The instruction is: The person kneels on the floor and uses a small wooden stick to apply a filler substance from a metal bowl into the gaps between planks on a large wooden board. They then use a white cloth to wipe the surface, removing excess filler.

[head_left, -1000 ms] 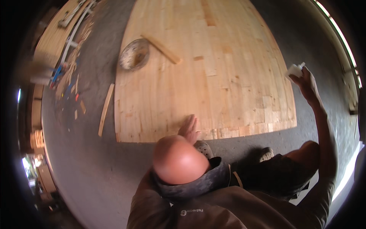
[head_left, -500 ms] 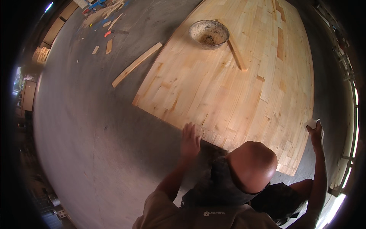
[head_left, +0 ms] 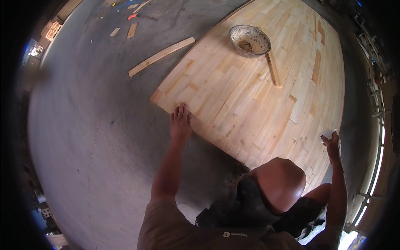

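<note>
A large wooden panel (head_left: 233,108) of many glued strips lies on a grey floor in front of me. My left hand (head_left: 181,123) rests at its near left edge, fingers stretched forward onto the wood and holding nothing that I can see. Over by the panel's right edge, my right hand (head_left: 333,146) pinches a small white flat piece (head_left: 328,133); its exact kind is unclear. A round metal bowl (head_left: 250,41), stained inside with a brownish residue, sits on the far part of the panel. Beside the bowl lies a short wooden stick (head_left: 273,71).
A long wooden strip (head_left: 161,56) lies on the floor left of the panel. Beyond it are a saw with a red-orange handle (head_left: 132,16) and small wood offcuts (head_left: 132,31). My bent knee (head_left: 281,181) covers part of the near edge.
My left hand has moved left along the panel's near edge toward its corner. The right hand, with the white piece, has shifted slightly left. The whole view has also turned a little.
</note>
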Demonstrator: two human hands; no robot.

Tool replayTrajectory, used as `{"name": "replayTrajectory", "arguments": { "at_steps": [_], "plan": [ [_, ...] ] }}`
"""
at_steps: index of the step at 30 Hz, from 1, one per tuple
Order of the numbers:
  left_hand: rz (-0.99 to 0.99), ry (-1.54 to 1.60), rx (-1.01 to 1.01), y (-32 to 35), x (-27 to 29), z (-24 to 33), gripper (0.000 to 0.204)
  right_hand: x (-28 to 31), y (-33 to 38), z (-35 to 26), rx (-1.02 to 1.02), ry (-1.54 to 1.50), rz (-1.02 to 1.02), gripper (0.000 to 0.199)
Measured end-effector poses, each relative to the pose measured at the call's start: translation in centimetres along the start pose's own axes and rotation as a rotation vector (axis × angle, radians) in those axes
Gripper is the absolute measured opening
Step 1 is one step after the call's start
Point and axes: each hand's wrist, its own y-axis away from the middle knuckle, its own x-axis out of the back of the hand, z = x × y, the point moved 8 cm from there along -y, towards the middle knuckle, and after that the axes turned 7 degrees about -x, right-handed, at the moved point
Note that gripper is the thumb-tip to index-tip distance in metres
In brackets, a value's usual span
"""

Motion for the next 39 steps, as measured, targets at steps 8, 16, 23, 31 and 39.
{"name": "replayTrajectory", "arguments": {
  "at_steps": [8, 16, 23, 31, 39],
  "plan": [
    [-0.106, -0.042, 0.070, 0.0, -1.5, 0.0, 0.068, -3.9, 1.3, 0.8, -0.002, -0.046, -0.044, 0.033],
    [-0.197, -0.114, 0.142, -0.5, -2.5, 1.0, 0.070, -5.0, 0.8, 1.9, 0.016, -0.052, -0.007, 0.029],
    [-0.001, 0.002, 0.101, 0.9, -3.2, 4.4, 0.069, -11.2, -2.2, 3.1, -0.034, -0.037, 0.104, 0.036],
    [-0.236, 0.043, 0.192, -0.1, -1.5, 2.3, 0.067, -24.6, -3.2, 2.3, -0.127, 0.101, 0.262, 0.062],
    [-0.095, -0.047, 0.172, -1.5, -0.3, 1.1, 0.066, -27.3, -4.1, 5.7, 0.003, 0.047, 0.207, 0.083]
  ]
}}
